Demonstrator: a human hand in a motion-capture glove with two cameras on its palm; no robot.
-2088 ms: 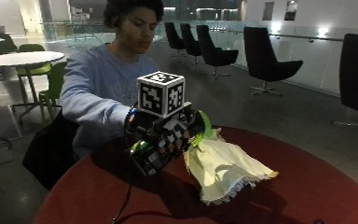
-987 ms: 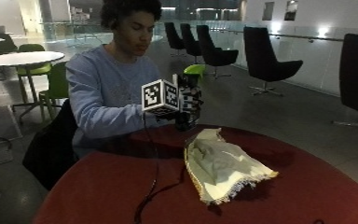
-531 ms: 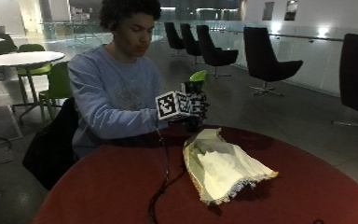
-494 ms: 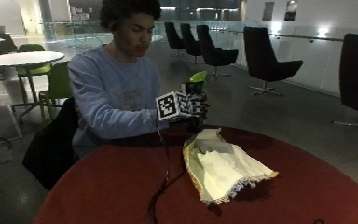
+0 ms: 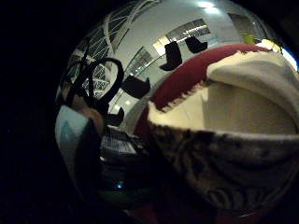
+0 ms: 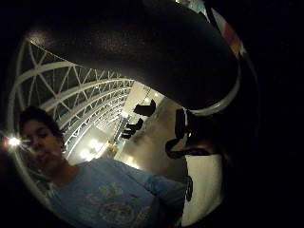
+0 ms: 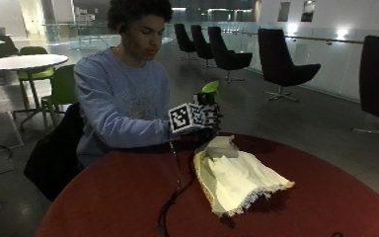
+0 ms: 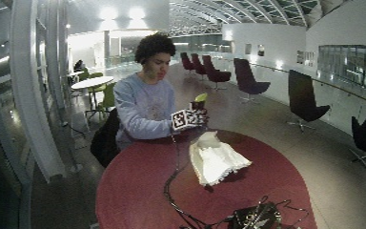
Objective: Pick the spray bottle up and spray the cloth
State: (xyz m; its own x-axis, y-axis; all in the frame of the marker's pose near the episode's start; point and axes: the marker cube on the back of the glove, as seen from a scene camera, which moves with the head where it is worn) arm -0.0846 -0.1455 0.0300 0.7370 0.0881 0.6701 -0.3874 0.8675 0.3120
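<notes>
My gloved right hand grips a dark spray bottle with a green top, upright above the person's side of the round red table. In the wide outside view the hand and the bottle's green top sit just above the cloth's near end. The cream cloth with a fringed edge lies bunched on the table right below and in front of the hand. The little finger side view shows the cloth close by on the red table. A dark rounded bottle body fills the thumb side view.
A black cable trails from the hand across the table to its front edge. A small device with wires sits at that front edge. A dark jacket hangs on the person's chair. Black chairs stand well behind.
My hand has lifted the bottle from beside the cloth and drawn it back toward the person's chest. Over the last half second it has sunk slightly. The cloth now lies flatter.
</notes>
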